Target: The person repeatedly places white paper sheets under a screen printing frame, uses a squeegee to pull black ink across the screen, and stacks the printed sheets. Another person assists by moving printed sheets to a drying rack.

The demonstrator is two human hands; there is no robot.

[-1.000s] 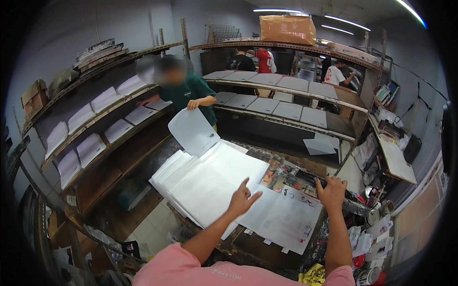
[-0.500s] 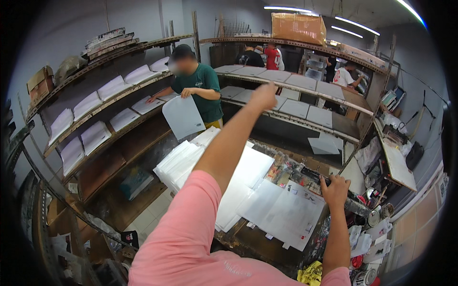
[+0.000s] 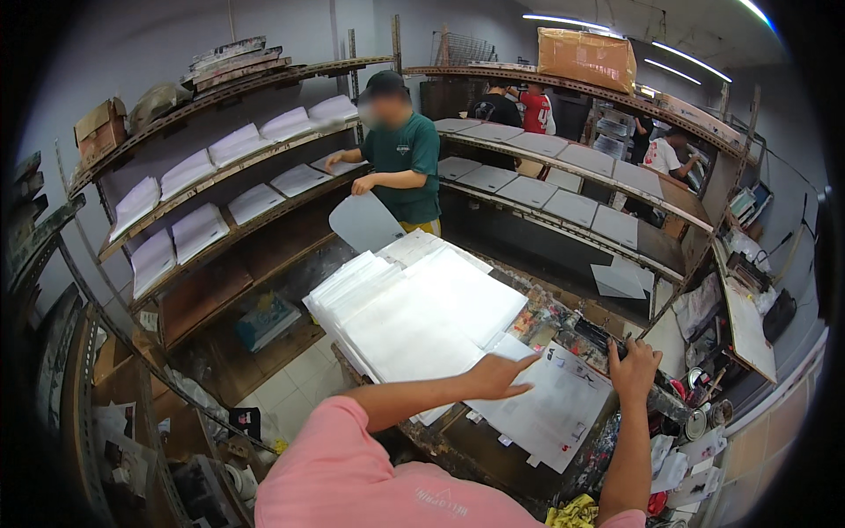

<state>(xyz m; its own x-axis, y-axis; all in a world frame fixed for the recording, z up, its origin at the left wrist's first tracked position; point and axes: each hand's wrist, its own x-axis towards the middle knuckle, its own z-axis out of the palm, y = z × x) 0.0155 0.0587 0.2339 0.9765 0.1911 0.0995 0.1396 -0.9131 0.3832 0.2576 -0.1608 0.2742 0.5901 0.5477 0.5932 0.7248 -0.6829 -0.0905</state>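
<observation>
My left hand (image 3: 502, 377) reaches across from the left with fingers stretched out and nothing in them. It hovers over the edge of a pale sheet with small printed marks (image 3: 563, 414), lying on the worktable. Beyond that hand lies a big, uneven pile of white sheets (image 3: 431, 304). At the right side of the table my right hand (image 3: 634, 365) has its fingers curled over the end of a dark, paint-stained bar (image 3: 591, 334). What lies under its palm is hidden.
Across the table, a co-worker in a green shirt (image 3: 405, 163) holds a pale sheet (image 3: 363, 220) beside racks of sheets (image 3: 198, 233). Another rack (image 3: 563, 207) runs along the back. Paint cans (image 3: 695, 427) and a yellow cloth (image 3: 574, 512) are near my right arm.
My left hand has come back from far over the pile, down to the printed sheet. The right hand stays at the bar. The co-worker's sheet has dipped lower, and my view has shifted.
</observation>
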